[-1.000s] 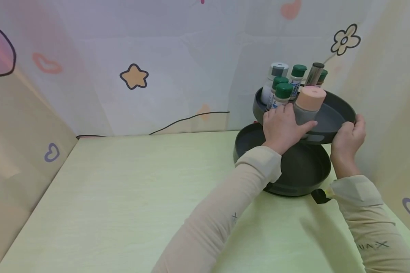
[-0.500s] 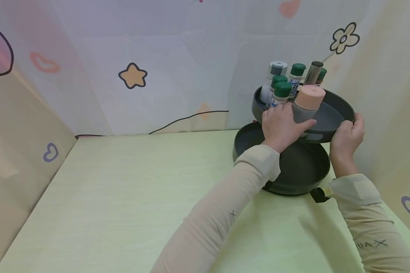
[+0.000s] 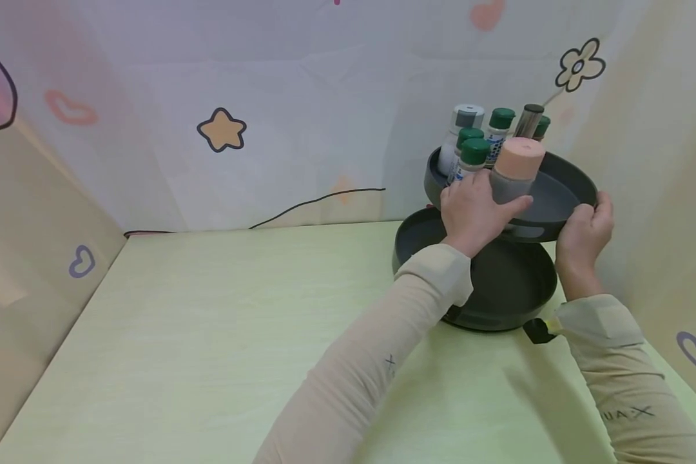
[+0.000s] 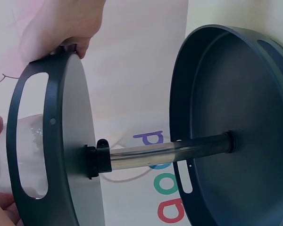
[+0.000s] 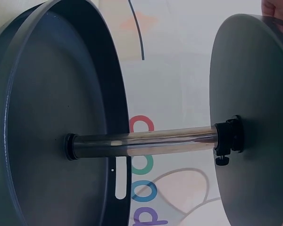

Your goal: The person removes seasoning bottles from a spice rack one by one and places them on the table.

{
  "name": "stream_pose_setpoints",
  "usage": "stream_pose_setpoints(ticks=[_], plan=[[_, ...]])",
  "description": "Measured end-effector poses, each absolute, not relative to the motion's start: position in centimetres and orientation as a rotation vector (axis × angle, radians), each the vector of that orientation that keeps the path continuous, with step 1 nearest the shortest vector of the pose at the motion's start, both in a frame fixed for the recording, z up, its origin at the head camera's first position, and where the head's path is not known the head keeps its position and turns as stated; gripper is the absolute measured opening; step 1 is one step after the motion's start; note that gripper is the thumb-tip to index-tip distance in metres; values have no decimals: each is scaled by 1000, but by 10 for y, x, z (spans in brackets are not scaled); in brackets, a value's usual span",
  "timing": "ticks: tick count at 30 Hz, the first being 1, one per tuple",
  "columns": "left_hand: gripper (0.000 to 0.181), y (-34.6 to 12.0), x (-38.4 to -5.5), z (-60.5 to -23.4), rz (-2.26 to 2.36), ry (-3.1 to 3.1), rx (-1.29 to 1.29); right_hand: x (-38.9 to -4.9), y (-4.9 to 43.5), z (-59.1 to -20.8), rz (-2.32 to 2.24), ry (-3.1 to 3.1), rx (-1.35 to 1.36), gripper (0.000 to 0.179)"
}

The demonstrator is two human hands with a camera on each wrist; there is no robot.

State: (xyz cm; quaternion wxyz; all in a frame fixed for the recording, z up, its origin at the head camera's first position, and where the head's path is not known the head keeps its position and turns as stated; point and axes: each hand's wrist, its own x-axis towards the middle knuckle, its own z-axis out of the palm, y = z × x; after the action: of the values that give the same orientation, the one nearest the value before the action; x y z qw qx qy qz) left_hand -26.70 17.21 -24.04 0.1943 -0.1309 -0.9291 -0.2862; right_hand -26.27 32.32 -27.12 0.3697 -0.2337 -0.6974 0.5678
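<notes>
A two-tier dark round rack stands at the right of the table, its upper tray [image 3: 557, 187] above the lower tray [image 3: 513, 283]. A metal pole [image 4: 144, 155] with a black collar [image 4: 98, 159] joins them. My left hand [image 3: 475, 209] grips a clear bottle with a pink cap [image 3: 519, 158] at the upper tray's front, thumb on one side and fingers on the other. My right hand [image 3: 582, 241] holds the upper tray's right rim. Several green-capped bottles [image 3: 474, 152], a white bottle with a grey cap [image 3: 467, 117] and the pole's top [image 3: 531, 116] stand behind the left hand.
The pale green table [image 3: 220, 335] extends to the left. A printed curtain [image 3: 301, 129] stands close behind the rack, with another side of it [image 3: 667, 212] on the right. A small black piece [image 3: 538, 330] lies beside the right sleeve.
The pink-capped bottle has shifted slightly up and left against the tray, with my left hand around it. The right hand stays at the rim. The whole head view has drifted slightly.
</notes>
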Motion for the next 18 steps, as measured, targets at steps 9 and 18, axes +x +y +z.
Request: stream_pose_setpoints(ticks=[9, 18], plan=[[65, 169, -266, -233, -982, -2562, -348, -262, 322, -271, 1451, -1802, -606, 45], [62, 164, -266, -222, -1207, -2504, -419, -260, 322, -270, 1443, -1826, -609, 47]])
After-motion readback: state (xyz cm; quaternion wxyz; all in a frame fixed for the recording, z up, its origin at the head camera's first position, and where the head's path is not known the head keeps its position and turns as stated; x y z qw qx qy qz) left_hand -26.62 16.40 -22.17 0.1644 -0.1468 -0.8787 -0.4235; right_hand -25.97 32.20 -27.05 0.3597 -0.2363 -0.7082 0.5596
